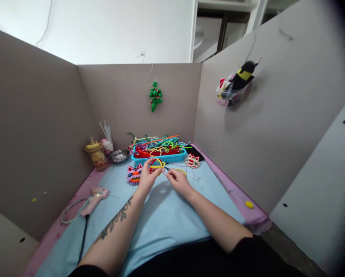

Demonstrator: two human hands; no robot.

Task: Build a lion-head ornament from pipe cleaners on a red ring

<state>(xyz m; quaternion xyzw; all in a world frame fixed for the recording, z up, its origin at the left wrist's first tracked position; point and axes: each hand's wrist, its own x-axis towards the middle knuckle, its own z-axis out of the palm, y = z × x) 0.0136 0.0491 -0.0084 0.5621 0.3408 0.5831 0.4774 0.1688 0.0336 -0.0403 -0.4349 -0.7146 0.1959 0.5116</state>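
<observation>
Over the middle of the table, my left hand [149, 175] is closed on bent pipe cleaners [158, 163], red and yellow, curved into loops. My right hand [178, 180] is closed close beside it, its fingertips pinching a thin pink end of the same piece. A dark pointed tip shows between the hands; I cannot make out what it belongs to. To the left of my left hand sits a purple and orange fuzzy animal face [133, 175] with pink ears. A cream and red fuzzy face [192, 161] lies beyond my right hand.
Behind the hands stands a blue basket [158, 158] heaped with coloured pipe cleaners. At left are a pink glue gun [94, 201] with its cord, a metal bowl [119, 156] and a lidded cup [97, 156]. A yellow disc [249, 204] lies at right. Grey partitions enclose the table.
</observation>
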